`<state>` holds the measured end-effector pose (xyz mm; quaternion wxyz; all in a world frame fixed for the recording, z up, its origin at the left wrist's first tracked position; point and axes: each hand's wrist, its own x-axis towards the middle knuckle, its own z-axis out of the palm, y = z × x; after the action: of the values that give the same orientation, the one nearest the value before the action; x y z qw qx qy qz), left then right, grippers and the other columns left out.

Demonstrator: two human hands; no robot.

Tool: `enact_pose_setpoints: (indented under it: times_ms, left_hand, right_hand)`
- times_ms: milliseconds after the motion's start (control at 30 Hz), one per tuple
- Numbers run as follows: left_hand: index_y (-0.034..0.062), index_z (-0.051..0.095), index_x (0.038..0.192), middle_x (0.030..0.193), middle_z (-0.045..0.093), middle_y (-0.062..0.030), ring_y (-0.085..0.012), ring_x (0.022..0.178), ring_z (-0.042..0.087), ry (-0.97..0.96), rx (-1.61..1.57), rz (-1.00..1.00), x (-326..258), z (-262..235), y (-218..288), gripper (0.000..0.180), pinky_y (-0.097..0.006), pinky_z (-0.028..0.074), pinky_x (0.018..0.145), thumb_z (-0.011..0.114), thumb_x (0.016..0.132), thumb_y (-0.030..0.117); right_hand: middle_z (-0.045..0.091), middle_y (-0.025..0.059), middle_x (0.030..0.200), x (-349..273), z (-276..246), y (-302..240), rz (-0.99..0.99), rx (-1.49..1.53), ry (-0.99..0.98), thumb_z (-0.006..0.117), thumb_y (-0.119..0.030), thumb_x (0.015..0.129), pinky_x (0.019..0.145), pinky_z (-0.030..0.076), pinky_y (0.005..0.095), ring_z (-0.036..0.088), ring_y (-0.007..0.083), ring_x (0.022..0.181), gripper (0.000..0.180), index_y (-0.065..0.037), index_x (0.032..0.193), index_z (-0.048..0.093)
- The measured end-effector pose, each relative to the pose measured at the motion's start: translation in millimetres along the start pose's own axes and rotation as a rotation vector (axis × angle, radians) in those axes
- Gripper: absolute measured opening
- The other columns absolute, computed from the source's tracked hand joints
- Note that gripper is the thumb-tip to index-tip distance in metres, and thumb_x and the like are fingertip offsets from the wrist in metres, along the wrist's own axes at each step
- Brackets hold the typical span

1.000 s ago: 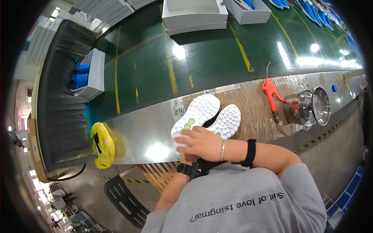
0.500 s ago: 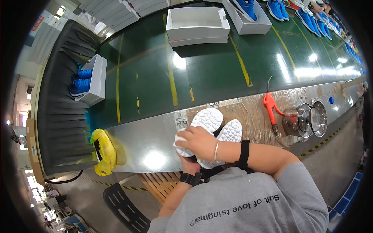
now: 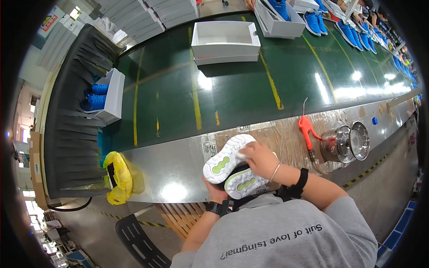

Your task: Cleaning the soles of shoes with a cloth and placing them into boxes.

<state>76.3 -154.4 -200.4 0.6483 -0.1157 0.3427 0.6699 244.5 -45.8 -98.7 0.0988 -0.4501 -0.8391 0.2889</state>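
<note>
Green belt (image 3: 167, 107): white box (image 3: 227, 54), blue shoes (image 3: 315, 23) | metal ledge (image 3: 154, 167): taped cardboard (image 3: 288, 140)

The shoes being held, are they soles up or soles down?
Soles up: the shoes show their white treads and green patches to the head camera.

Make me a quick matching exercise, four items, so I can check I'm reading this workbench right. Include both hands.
Column one
1. Left hand
2. Red air gun
3. Yellow plastic bag
4. Right hand

Column two
A. Near the left end of the metal ledge
B. Fingertips at the far part of an upturned white sole
C. On the taped brown sheet, left of the steel container
D. Holding the near end of the left-hand shoe

Pairs: 1-D, 2-C, 3-A, 4-B.
</note>
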Motion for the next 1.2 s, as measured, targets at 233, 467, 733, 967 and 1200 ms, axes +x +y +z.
enact_pose_setpoints:
  times_ms: [233, 467, 733, 967, 1200]
  left_hand:
    - [0.0085, 0.046, 0.127, 0.130, 0.048, -0.0078, -0.0250, 0.121, 0.043, -0.284, 0.613, 0.410, -0.2, -40.2, 4.6, 0.059, -0.042, 0.031, 0.104, 0.037, 0.089, 0.052]
    - [0.0085, 0.042, 0.132, 0.133, 0.047, -0.0092, -0.0260, 0.121, 0.045, -0.064, -0.017, 0.017, -10.6, -19.4, 25.5, 0.060, -0.042, 0.031, 0.104, 0.032, 0.090, 0.051]
    - [0.0085, 0.043, 0.131, 0.131, 0.048, -0.0099, -0.0259, 0.120, 0.045, -0.011, -0.069, 0.037, -2.2, -20.8, 33.9, 0.063, -0.041, 0.031, 0.104, 0.037, 0.088, 0.054]
    - [0.0079, 0.045, 0.129, 0.130, 0.049, -0.0078, -0.0238, 0.119, 0.046, -0.081, -0.008, 0.086, 14.0, -36.4, 28.5, 0.062, -0.038, 0.031, 0.104, 0.035, 0.089, 0.053]
    - [0.0087, 0.047, 0.127, 0.127, 0.052, -0.0073, -0.0236, 0.118, 0.047, -0.034, -0.105, 0.009, 5.2, -33.0, 34.4, 0.058, -0.038, 0.032, 0.103, 0.038, 0.088, 0.051]
  right_hand:
    - [0.057, 0.0172, 0.103, 71.7, 30.8, 28.0, 0.013, 0.030, 0.146, 0.050, -0.005, 0.072, 0.088, 0.041, 0.0435, 0.050, 0.0355, 0.102, 0.034, -0.005, 0.104, 0.060]
    - [0.060, 0.0121, 0.101, 70.2, 46.5, -38.4, -0.470, -0.137, 0.067, 0.057, -0.007, 0.070, 0.082, 0.044, 0.0421, 0.054, 0.0330, 0.092, 0.028, -0.014, 0.096, 0.065]
    - [0.062, 0.0096, 0.098, 96.0, 46.1, -32.2, -0.375, -0.185, 0.021, 0.060, -0.012, 0.072, 0.080, 0.045, 0.0419, 0.055, 0.0324, 0.089, 0.018, -0.016, 0.087, 0.068]
    - [0.061, 0.0092, 0.100, 99.5, 46.4, 27.5, -0.194, -0.232, 0.033, 0.058, -0.010, 0.072, 0.078, 0.046, 0.0415, 0.055, 0.0321, 0.090, 0.022, -0.017, 0.091, 0.067]
    - [0.061, 0.0090, 0.098, 83.5, 40.0, -38.2, -0.561, -0.204, 0.029, 0.057, -0.011, 0.074, 0.079, 0.046, 0.0418, 0.055, 0.0324, 0.090, 0.020, -0.014, 0.091, 0.066]
